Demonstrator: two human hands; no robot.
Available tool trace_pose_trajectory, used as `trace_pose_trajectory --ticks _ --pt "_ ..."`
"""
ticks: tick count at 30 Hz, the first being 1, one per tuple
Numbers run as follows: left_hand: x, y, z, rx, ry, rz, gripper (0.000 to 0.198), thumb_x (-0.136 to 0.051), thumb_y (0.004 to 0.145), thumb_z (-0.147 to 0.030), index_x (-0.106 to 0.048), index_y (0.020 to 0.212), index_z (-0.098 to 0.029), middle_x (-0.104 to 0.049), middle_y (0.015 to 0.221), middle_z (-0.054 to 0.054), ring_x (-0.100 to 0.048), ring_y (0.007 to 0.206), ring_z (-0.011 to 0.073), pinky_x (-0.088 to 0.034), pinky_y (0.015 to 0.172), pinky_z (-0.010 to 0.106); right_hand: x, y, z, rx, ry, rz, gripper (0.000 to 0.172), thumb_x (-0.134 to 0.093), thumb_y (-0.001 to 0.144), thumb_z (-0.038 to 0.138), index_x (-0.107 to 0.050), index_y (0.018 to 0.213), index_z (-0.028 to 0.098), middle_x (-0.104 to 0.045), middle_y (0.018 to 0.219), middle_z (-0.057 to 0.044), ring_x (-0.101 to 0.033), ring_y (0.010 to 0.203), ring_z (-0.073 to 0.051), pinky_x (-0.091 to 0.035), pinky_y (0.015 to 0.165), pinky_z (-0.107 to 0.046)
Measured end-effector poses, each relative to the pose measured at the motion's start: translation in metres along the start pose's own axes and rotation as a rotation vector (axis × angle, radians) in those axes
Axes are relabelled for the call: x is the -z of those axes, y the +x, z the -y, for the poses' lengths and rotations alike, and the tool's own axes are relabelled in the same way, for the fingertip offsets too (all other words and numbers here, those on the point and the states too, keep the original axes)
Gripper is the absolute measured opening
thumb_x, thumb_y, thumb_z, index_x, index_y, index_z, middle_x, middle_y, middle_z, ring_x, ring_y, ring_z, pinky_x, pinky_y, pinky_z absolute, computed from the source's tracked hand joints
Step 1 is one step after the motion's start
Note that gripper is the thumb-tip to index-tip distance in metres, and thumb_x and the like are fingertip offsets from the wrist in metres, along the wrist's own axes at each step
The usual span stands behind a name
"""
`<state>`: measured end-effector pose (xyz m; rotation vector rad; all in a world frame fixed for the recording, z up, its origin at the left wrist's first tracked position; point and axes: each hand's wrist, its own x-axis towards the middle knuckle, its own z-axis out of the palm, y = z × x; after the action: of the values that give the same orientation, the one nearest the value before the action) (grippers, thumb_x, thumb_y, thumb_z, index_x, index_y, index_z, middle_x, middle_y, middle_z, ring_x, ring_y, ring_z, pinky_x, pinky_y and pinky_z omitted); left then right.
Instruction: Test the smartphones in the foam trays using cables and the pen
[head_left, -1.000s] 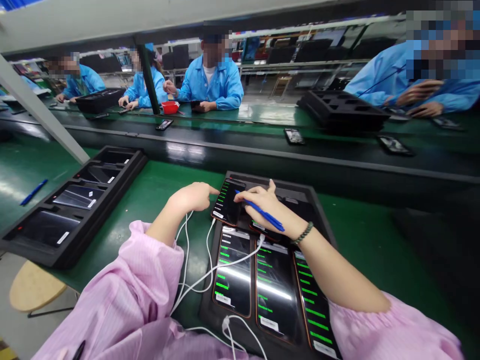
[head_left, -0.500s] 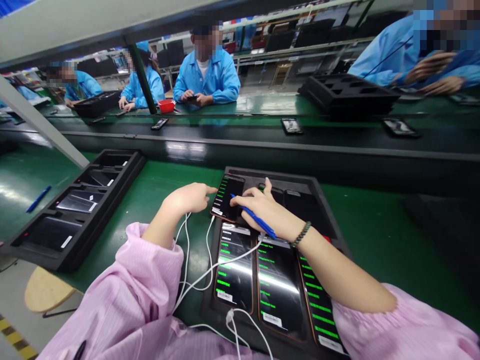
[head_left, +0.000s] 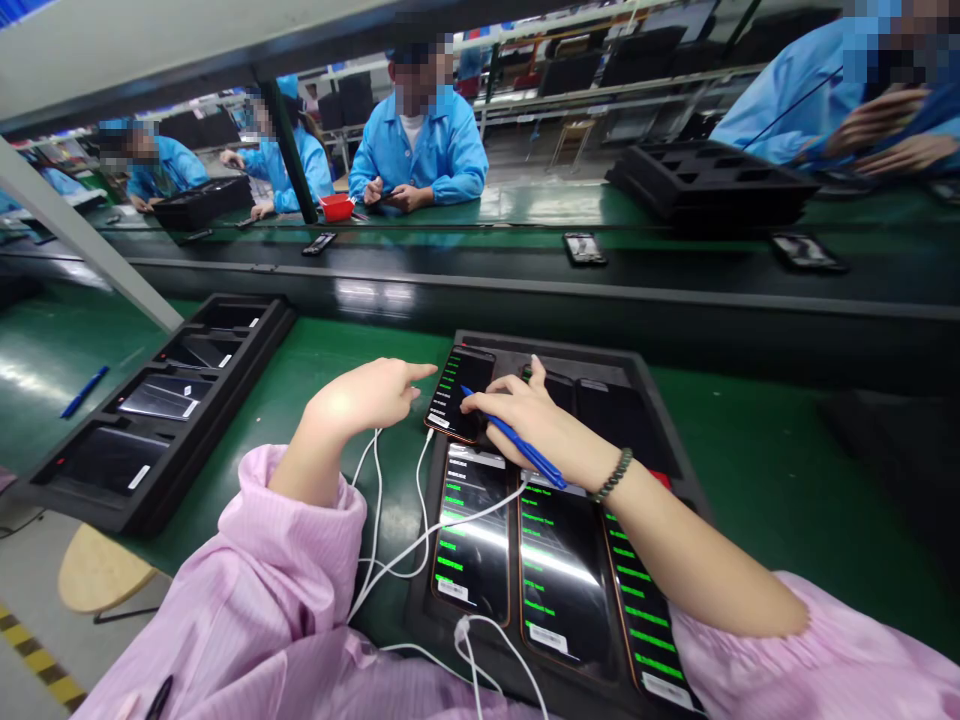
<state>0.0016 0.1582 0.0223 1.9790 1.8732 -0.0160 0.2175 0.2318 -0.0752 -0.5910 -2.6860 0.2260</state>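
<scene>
My left hand (head_left: 349, 400) holds nothing; its index finger is stretched out and its other fingers are curled. That fingertip is just beside the left edge of a smartphone (head_left: 466, 380) with green lines of text on its dark screen. My right hand (head_left: 544, 425) grips a blue pen (head_left: 529, 450), its tip over that phone's screen. The phone lies tilted at the far left of a black foam tray (head_left: 671, 430), a white cable plugged into its lower end. Nearer me in the tray are a left phone (head_left: 469, 530), a middle phone (head_left: 566, 580) and a right phone (head_left: 645, 610), all with lit text.
White cables (head_left: 397, 550) run across the green bench beside the tray. At left stands another black tray (head_left: 142, 500) with several phones, near a blue pen (head_left: 84, 392). Past the bench, a conveyor (head_left: 450, 270) carries phone parts; co-workers in blue sit beyond it.
My left hand has drawn back slightly to the left, its fingertip now just off the phone's edge. My right hand keeps the pen in nearly the same place. The view has shifted slightly.
</scene>
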Motion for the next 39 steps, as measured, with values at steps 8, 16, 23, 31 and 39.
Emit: trace_pose_trajectory --ticks 8,16,23,31,39 --pt "0.001 -0.001 0.001 0.007 0.009 -0.008 0.051 -0.041 0.096 -0.019 -0.046 0.147 -0.019 -0.067 0.130 0.006 -0.065 0.114 0.0204 -0.046 0.099 0.026 0.003 0.002 0.007 0.008 0.053 0.054 0.035 -0.047 0.082 0.011 -0.066 0.109 0.021 -0.060 0.082 -0.005 -0.059 0.098 -0.024 -0.014 0.109 -0.078" --pt "0.001 -0.002 0.000 0.016 0.017 -0.008 0.051 -0.042 0.097 -0.020 -0.046 0.147 -0.020 -0.067 0.130 0.007 -0.065 0.116 0.0209 -0.047 0.098 0.027 0.003 0.003 0.010 0.034 0.066 0.069 0.035 -0.047 0.081 0.011 -0.066 0.108 0.021 -0.062 0.083 -0.006 -0.059 0.098 -0.025 -0.019 0.109 -0.076" --pt "0.000 -0.002 0.003 0.004 0.013 -0.012 0.050 -0.043 0.096 -0.022 -0.046 0.147 -0.020 -0.068 0.128 0.007 -0.065 0.117 0.0215 -0.048 0.098 0.027 0.002 0.001 0.008 0.020 0.071 0.077 0.034 -0.048 0.081 0.011 -0.067 0.107 0.022 -0.065 0.085 -0.006 -0.059 0.098 -0.025 -0.009 0.109 -0.079" --pt "-0.001 -0.001 0.003 0.025 0.011 -0.008 0.051 -0.043 0.097 -0.020 -0.044 0.148 -0.019 -0.067 0.129 0.008 -0.065 0.114 0.0213 -0.046 0.099 0.027 0.008 -0.004 -0.004 0.014 0.063 -0.059 0.036 -0.045 0.083 0.014 -0.065 0.111 0.024 -0.066 0.091 -0.006 -0.060 0.097 -0.024 -0.006 0.112 -0.077" --pt "0.003 -0.034 -0.029 -0.600 -0.131 0.354 0.029 -0.078 0.074 -0.020 -0.075 0.103 -0.023 -0.074 0.111 0.003 -0.068 0.106 0.0222 -0.050 0.096 0.027 0.014 -0.006 -0.014 -0.081 0.031 -0.041 0.033 -0.043 0.085 0.019 -0.062 0.112 0.023 -0.068 0.094 -0.009 -0.061 0.097 -0.027 -0.014 0.108 -0.078"
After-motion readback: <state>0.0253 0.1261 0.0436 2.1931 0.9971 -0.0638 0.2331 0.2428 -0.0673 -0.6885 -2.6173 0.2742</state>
